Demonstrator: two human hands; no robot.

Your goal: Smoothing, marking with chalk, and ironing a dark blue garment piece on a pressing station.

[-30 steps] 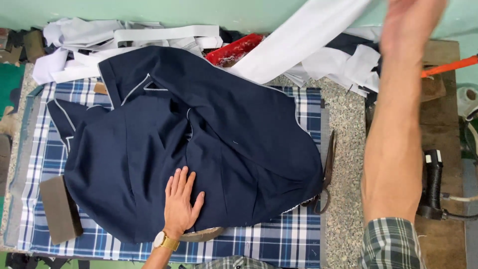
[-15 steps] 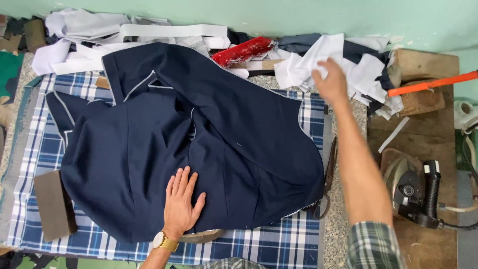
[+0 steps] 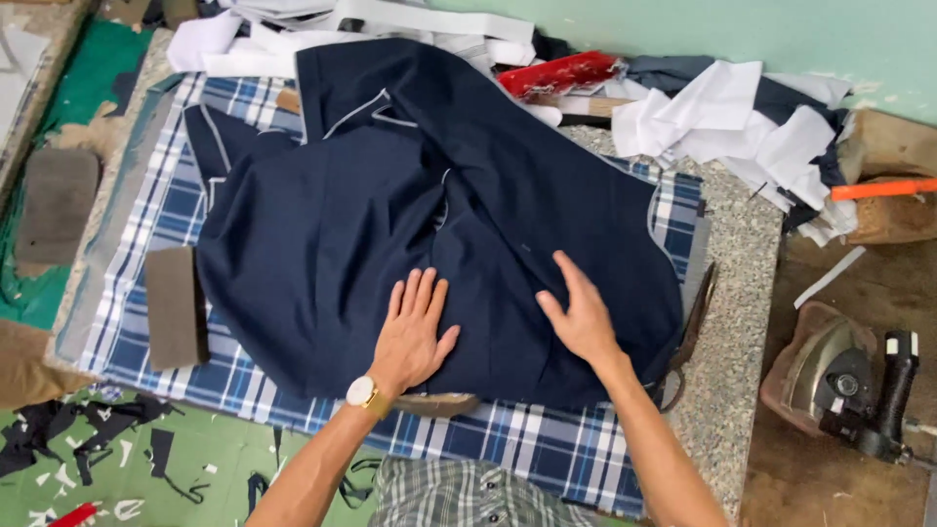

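large navy blue fabric jacket point(image 3: 390, 205) with thin pale piping lies spread out, lining edges showing near the collar at top, folds and creases running down the middle. it sits in the centre of a blue and white plaid padded cloth point(image 3: 547, 449) that covers a speckled grey stone worktop point(image 3: 732, 322). jacket overhangs nothing; plaid shows as a border on the left, bottom and a strip at right. jacket's right hem runs close to the cloth's right edge, where the bare stone strip starts. below the jacket's bottom hem a band of plaid is free.

pile of white and dark fabric scraps point(image 3: 742, 117) heaped along the back by the pale green wall point(image 3: 781, 39), touching the jacket's upper edge. red roll-shaped object point(image 3: 556, 73) lies in that pile. grey rectangular block point(image 3: 174, 304) rests on the plaid just beside the jacket's left edge. dark metal iron point(image 3: 839, 376) sits on a brown wooden surface well apart to the right.

left hand point(image 3: 415, 337), gold wristwatch point(image 3: 363, 392) on the wrist, lies flat, fingers spread, palm down on the jacket's lower middle. right hand point(image 3: 581, 312) also open and flat, fingers slightly splayed, resting on the jacket just right of it. neither pinches cloth.
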